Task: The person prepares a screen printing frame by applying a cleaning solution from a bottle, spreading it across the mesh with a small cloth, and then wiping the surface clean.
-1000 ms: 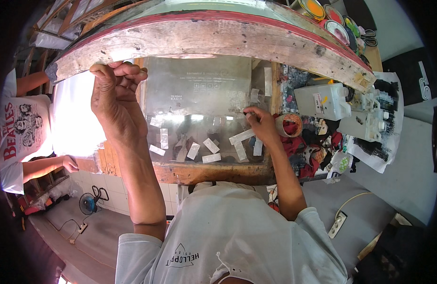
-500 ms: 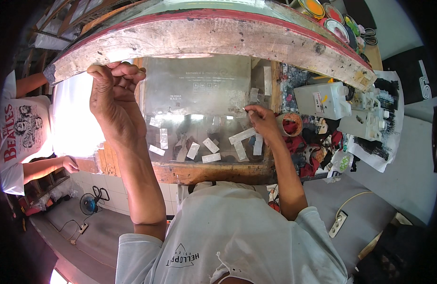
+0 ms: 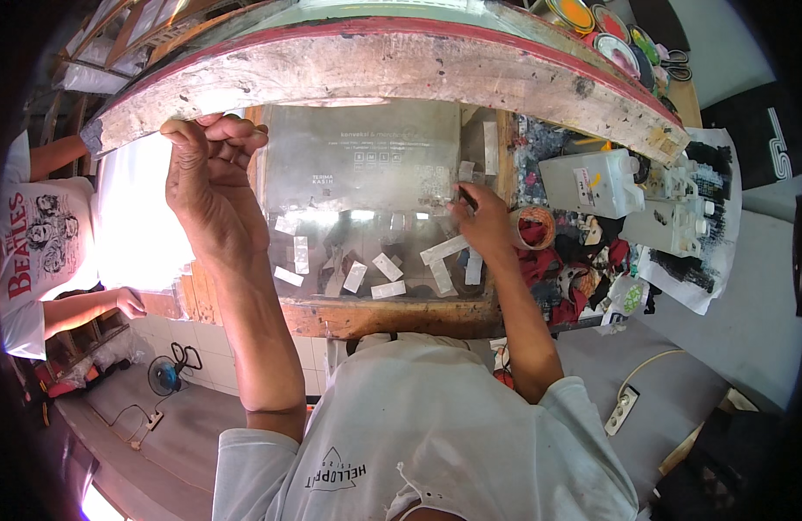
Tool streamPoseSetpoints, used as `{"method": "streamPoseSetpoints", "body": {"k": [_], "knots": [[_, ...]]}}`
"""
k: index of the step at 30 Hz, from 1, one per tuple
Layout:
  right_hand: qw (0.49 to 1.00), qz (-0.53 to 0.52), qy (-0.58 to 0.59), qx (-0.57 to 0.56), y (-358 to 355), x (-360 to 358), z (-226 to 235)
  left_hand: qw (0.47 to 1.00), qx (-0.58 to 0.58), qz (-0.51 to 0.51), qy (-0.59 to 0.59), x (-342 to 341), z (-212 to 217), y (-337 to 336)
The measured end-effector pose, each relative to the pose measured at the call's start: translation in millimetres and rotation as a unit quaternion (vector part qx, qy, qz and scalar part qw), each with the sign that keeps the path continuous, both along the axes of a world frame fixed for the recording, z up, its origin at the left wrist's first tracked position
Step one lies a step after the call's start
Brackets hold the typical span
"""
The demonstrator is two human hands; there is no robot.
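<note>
Workbench point(image 3: 392, 317); white jugs point(image 3: 592, 181) capped.

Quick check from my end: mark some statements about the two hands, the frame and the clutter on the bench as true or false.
1. The left hand grips the lower edge of the raised wooden frame. True.
2. The right hand rests in the person's lap. False: it reaches onto the glass sheet.
3. White tape strips lie on the glass. True.
4. The roll of tape sits left of the left hand. False: it is just right of the right hand.
</note>
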State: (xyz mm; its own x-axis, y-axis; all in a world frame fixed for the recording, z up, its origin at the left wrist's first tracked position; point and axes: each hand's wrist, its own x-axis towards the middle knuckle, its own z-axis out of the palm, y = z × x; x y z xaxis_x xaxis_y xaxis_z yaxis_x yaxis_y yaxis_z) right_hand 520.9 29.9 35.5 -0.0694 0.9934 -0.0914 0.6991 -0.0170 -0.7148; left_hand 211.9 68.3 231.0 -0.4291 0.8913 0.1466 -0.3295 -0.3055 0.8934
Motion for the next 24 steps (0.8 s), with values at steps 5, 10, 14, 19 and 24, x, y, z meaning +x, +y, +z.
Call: {"method": "streamPoseSetpoints", "body": {"k": [5,10,14,19,24], "knots": [[0.998,0.01,-0.036,0.051,-8,-12,3,1.0,-0.002,-0.002,-0.002,-1,-1,-1],[0.993,-0.027,-0.021,0.11,-11,-17,-8,1.0,-0.01,-0.007,-0.006,-1,-1,-1],[0.996,-0.082,0.01,0.033,-25,-12,3,1.0,-0.016,-0.012,0.012,-3,0,-1],[0.994,-0.088,-0.038,-0.052,-87,3,28,0.999,-0.034,-0.013,0.032,-12,-5,-1],[0.98,-0.19,0.01,-0.062,-163,27,34,0.999,-0.047,-0.02,0.019,-16,-1,4]]}}
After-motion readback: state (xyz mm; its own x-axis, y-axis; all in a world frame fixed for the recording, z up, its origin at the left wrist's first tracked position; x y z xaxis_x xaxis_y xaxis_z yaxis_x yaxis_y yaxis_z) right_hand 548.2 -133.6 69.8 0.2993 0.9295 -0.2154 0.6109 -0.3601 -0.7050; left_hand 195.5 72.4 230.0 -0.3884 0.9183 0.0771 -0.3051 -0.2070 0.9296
